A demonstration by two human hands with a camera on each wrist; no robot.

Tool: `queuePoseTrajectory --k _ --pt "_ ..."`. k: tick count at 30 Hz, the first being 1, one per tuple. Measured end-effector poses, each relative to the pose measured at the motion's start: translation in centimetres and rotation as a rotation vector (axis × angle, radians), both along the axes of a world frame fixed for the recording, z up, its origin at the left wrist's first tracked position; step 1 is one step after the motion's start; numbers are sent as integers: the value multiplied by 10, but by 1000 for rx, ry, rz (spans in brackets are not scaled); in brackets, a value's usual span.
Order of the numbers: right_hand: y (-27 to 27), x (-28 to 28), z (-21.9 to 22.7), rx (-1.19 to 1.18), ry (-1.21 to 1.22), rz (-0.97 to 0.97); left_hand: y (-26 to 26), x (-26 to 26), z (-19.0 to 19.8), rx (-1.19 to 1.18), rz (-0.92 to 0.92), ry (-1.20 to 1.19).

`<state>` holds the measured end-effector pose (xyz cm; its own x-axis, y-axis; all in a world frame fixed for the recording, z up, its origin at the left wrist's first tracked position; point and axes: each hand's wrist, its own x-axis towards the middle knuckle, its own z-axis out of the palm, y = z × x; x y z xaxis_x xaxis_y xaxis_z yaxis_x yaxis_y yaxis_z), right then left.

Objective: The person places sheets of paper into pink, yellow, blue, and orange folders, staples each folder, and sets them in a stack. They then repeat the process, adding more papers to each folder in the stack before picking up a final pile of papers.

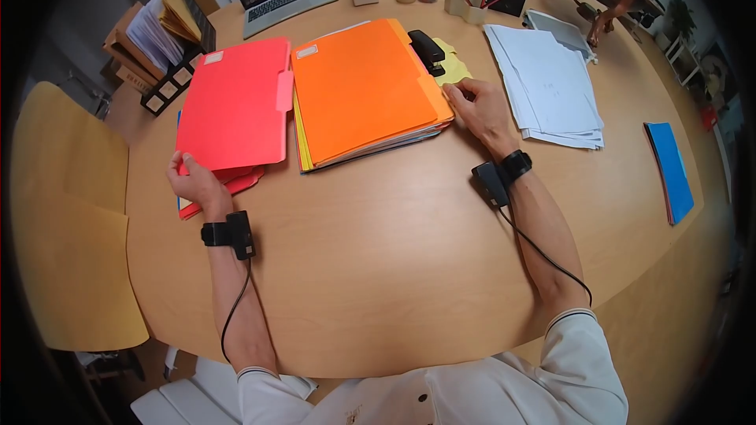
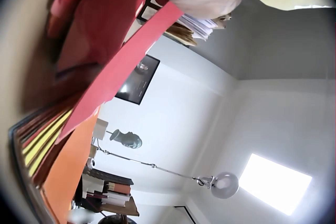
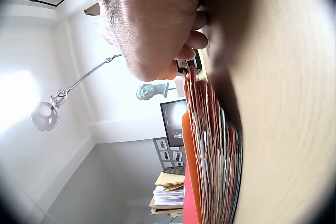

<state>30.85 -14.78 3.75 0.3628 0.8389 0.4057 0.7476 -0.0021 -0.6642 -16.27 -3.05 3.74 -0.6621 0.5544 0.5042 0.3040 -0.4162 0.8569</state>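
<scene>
At the left, my left hand (image 1: 195,181) pinches the near left corner of a red folder (image 1: 236,106). The left wrist view shows that red folder (image 2: 121,66) raised at a slant over more red folders (image 2: 100,19) below. Beside it lies a thick stack topped by an orange folder (image 1: 362,90), with yellow and other folder edges underneath. My right hand (image 1: 482,114), fingers curled, grips the right edge of this stack; its fingertips are partly hidden. Many layered paper and folder edges (image 3: 210,145) show in the right wrist view.
A black stapler (image 1: 428,51) and yellow paper (image 1: 453,67) sit just beyond the right hand. White papers (image 1: 543,86) lie to the right, a blue folder (image 1: 669,173) farther right. At the back stand a laptop (image 1: 283,0), a file holder (image 1: 173,83) and a pen holder (image 1: 466,0).
</scene>
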Motion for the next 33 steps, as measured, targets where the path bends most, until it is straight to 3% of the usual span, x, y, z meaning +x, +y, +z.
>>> queuePoseTrajectory --k 2,4,6,7,9,10,12,15,19,21,22,24,27,31,33 --pt "1 1 -4 28 7 22 3 -19 -4 -58 129 21" --pt "2 10 -15 73 13 51 -3 -23 -14 -82 107 -7" --pt "2 9 -13 57 3 71 6 -42 -23 -188 292 133" --pt "2 8 -11 53 4 71 7 -45 -25 -192 292 134" --pt "1 6 -8 35 -25 61 -3 -34 -19 -384 553 596" --pt "1 5 -7 34 -26 62 -8 -24 -15 -385 554 595" --pt "1 3 -5 4 -20 59 -18 11 2 -346 407 872" --pt "0 1 -1 -4 -20 64 -34 66 21 -348 319 934" --pt "1 3 -5 25 -12 68 -31 76 16 -361 289 1073" --pt "1 2 -4 13 -9 70 -27 64 4 -606 170 1090" --pt "0 3 -5 14 -6 68 -25 57 -1 -605 170 1094" --pt "2 3 -6 12 -27 67 -25 48 0 -668 -297 914" --pt "3 3 -8 31 -37 74 -38 59 15 -701 -175 1102" --pt "2 1 -5 8 -24 69 -60 73 27 -692 -128 1207" --pt "2 1 -5 14 -40 69 -61 82 38 -802 -175 1286"
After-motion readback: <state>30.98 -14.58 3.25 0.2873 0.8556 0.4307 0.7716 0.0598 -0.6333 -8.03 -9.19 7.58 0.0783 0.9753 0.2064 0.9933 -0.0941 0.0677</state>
